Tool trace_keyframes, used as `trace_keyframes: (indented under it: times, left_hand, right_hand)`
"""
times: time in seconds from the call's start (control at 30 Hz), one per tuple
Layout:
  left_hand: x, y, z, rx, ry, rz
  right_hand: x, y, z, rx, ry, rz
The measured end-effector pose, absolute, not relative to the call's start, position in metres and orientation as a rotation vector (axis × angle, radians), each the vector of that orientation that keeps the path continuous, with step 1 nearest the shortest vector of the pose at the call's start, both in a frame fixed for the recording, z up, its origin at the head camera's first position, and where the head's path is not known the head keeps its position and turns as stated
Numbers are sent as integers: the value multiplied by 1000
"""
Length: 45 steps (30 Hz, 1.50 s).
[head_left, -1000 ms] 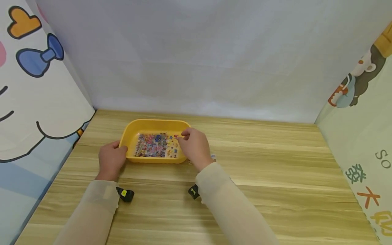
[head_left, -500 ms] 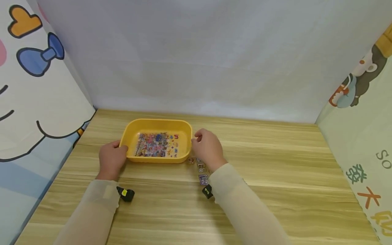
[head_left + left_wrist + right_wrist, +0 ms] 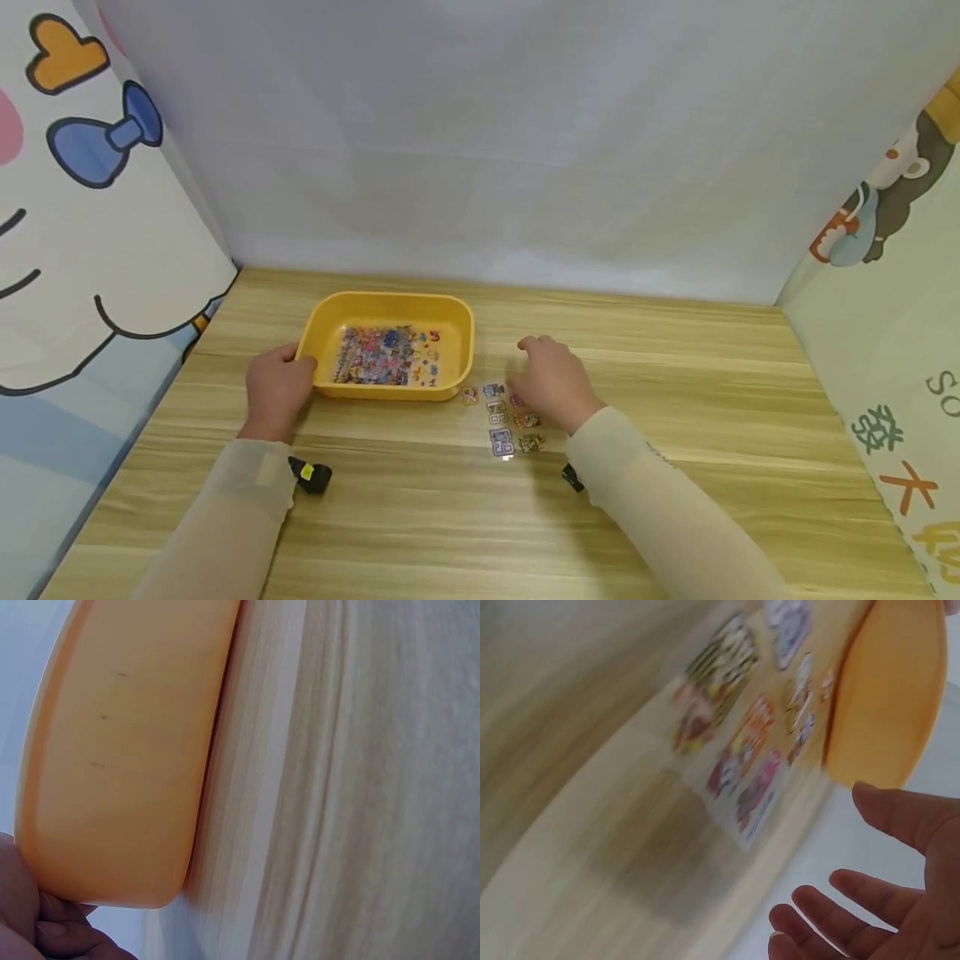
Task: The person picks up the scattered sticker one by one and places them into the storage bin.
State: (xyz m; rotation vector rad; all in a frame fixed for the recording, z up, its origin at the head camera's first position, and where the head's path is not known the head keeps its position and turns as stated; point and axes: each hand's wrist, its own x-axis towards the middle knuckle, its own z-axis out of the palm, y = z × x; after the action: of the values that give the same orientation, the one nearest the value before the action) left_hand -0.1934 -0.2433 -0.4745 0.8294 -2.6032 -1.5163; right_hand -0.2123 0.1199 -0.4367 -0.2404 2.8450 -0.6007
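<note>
My left hand (image 3: 279, 385) grips the left end of a yellow plastic tray (image 3: 467, 367), its thumb over the rim and fingers curled under the outer wall in the left wrist view. Inside the tray lies a dense patch of small colourful stickers (image 3: 378, 358), with sparser ones to its right. My right hand (image 3: 555, 382) is over the table to the right of the tray, thumb and fingers apart with nothing between them. Just left of that hand, a clear sheet (image 3: 739, 829) with several cartoon and letter stickers (image 3: 502, 442) lies on the table, partly hidden by the hand.
The wood-grain table (image 3: 675, 358) extends to a white cloth backdrop (image 3: 510, 208). Printed panels stand at the left and right sides. Black wrist devices (image 3: 311, 477) sit by both sleeves.
My right hand has moved from inside the tray's right end out to the right, its fingers spreading. More of the sticker sheet shows now. My left hand stays on the tray.
</note>
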Motion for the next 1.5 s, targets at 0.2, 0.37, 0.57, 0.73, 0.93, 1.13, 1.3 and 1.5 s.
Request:
trace_keyframes:
  times: [0.2,0.37,0.57,0.73,0.93,1.13,1.3,1.5]
  left_hand:
    - [-194,-245,-476,838,-2610,-1516]
    - [-193,-245,-475,837,-2613,-1519]
    - [-192,-243,-473,828,-2621,-1513]
    - [-192,-243,-472,832,-2619,-1501]
    - [-193,-244,-476,833,-2614,-1511]
    - [-194,-245,-478,824,-2611,-1500]
    - [-193,-245,-479,819,-2601,-1501]
    - [-193,-246,-480,814,-2604,-1502]
  right_hand:
    - [-208,135,-441,-393,2849,-382]
    - [-204,140,-443,-512,2822,-214]
    - [-200,143,-451,-620,2811,-189]
    - [-204,143,-459,-650,2783,-250]
    - [-206,140,-457,-616,2763,-318]
    - [-206,137,-451,-605,2744,-325]
    - [-206,136,-450,-616,2744,-314]
    - [-206,136,-451,-598,2742,-328]
